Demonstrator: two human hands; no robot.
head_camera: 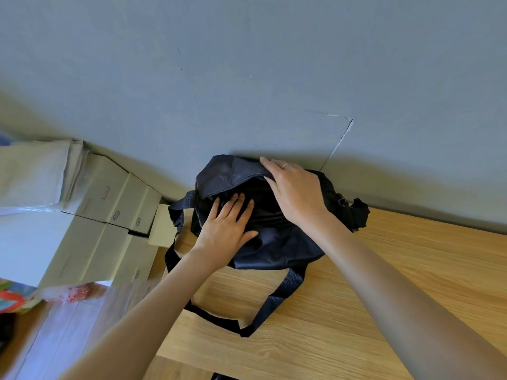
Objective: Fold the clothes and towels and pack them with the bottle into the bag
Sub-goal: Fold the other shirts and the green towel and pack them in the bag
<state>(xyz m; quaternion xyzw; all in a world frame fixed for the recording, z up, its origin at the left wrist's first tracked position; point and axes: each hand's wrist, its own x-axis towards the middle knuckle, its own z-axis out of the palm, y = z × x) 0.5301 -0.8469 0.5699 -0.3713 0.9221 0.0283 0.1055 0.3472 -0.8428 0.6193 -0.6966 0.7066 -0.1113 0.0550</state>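
A light wood-grain bench (384, 283) fills the lower right of the frame, its far edge against the grey wall. On it sits a dark navy bag (274, 242) at centre frame, its straps (277, 300) trailing down toward the bench's near-left edge.

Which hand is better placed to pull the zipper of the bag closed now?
Probably the right hand: it grips the bag at the upper edge of the zipper opening. The left hand lies flat on the front panel, pressing down.
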